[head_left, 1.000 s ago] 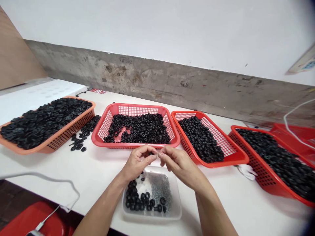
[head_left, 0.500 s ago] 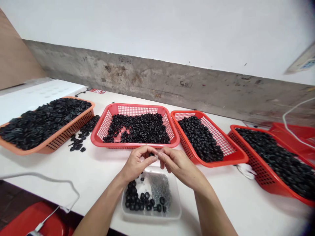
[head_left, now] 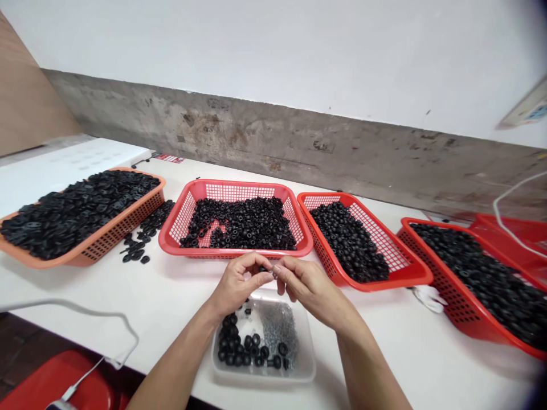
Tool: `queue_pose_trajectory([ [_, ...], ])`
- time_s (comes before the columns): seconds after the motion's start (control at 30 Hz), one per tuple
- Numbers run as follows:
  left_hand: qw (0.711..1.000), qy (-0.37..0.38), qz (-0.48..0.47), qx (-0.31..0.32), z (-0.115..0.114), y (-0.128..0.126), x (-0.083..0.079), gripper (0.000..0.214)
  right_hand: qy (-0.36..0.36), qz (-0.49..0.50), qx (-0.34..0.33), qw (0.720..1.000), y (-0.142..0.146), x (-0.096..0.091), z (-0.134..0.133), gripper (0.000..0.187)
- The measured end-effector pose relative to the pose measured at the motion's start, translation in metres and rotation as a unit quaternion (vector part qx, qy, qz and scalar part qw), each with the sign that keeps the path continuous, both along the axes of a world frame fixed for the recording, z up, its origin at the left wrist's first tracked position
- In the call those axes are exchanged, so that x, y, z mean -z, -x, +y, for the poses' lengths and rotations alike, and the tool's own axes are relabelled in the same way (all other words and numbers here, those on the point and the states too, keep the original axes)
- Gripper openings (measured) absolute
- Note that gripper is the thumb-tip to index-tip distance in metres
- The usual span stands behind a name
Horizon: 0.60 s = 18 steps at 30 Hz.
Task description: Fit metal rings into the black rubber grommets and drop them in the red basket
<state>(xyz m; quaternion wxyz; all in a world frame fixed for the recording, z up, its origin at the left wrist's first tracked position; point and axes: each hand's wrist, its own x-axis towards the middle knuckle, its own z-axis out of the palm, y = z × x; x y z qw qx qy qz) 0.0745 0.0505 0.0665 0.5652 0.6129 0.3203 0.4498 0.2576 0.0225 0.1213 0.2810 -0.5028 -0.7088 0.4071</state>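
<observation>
My left hand (head_left: 240, 280) pinches a small black part (head_left: 262, 268) between thumb and forefinger. My right hand (head_left: 308, 283) is closed with its fingertips against the left ones; whatever it pinches is too small to make out. Just below both hands stands a clear plastic box (head_left: 265, 374). Inside it, round black knob-like pieces (head_left: 234, 343) lie to the left and front, and a heap of tiny grey metal-looking bits (head_left: 278, 326) fills the right side.
Behind my hands is a red basket (head_left: 236, 252) of small black rings. An orange basket (head_left: 81, 253) of flat black parts stands left, beside loose ones (head_left: 135, 250). Two more red baskets, one nearer (head_left: 408, 276) and one farther right (head_left: 457, 307), hold black pieces. A cable (head_left: 94, 310) crosses the left.
The hands stay almost in the same place, fingertips together. A little more of the black part shows between the left fingers; otherwise only the view has shifted slightly.
</observation>
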Motion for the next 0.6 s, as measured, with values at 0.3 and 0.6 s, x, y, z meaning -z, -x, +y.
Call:
queue_pose_trajectory([
  [0.3,0.999,-0.029,0.006,-0.018,-0.0003,0.0018,-0.0033,0.021,0.007,0.009,-0.023,1.0,0.0022,-0.0062,-0.0004,0.042],
  [0.6,0.998,-0.046,0.022,-0.03,0.0006,0.0012,-0.004,0.02,0.039,0.035,-0.009,0.999,0.0028,-0.0025,-0.0016,0.043],
])
